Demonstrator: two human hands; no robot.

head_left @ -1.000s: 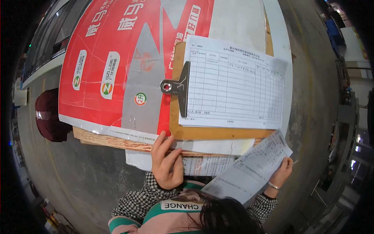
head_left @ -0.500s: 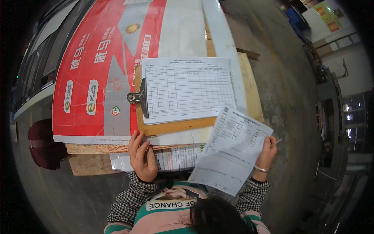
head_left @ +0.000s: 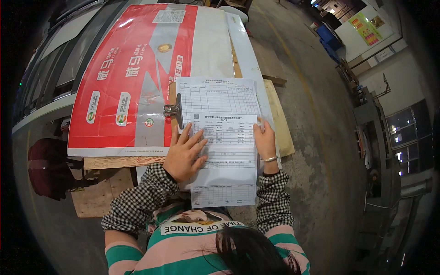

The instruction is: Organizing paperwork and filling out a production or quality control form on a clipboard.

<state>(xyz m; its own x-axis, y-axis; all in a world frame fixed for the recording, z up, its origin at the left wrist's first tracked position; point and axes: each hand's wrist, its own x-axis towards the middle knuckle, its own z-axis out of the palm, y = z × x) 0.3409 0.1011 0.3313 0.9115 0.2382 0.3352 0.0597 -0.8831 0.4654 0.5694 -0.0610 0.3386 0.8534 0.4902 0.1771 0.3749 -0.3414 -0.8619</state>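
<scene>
A white printed sheet [head_left: 227,158] is lying flat over the lower part of a clipboard [head_left: 215,98], its bottom edge hanging past the stack toward the person's chest. The left hand [head_left: 183,153] is pressing down on the sheet's left side, palm flat, fingers spread apart and gripping nothing. The right hand [head_left: 265,142] is resting along the sheet's right edge, fingers together near its upper corner; whether they are pinching the paper or only steadying it is impossible to tell. A thin bangle [head_left: 269,159] is circling that wrist.

The clipboard is carrying another white ruled form under a black metal spring clip [head_left: 174,111]. Everything is sitting on a stack of large glossy sheets, the top one a red and silver printed panel [head_left: 133,78], smooth and reflecting light. Rough pale wooden boards [head_left: 98,195] are sticking out beneath the stack. The floor [head_left: 316,137] is bare grey concrete, scuffed. A dark red rounded object [head_left: 46,167] at the left is standing in shadow, too dim to identify. Shelving at the right rim is bending and blurring.
</scene>
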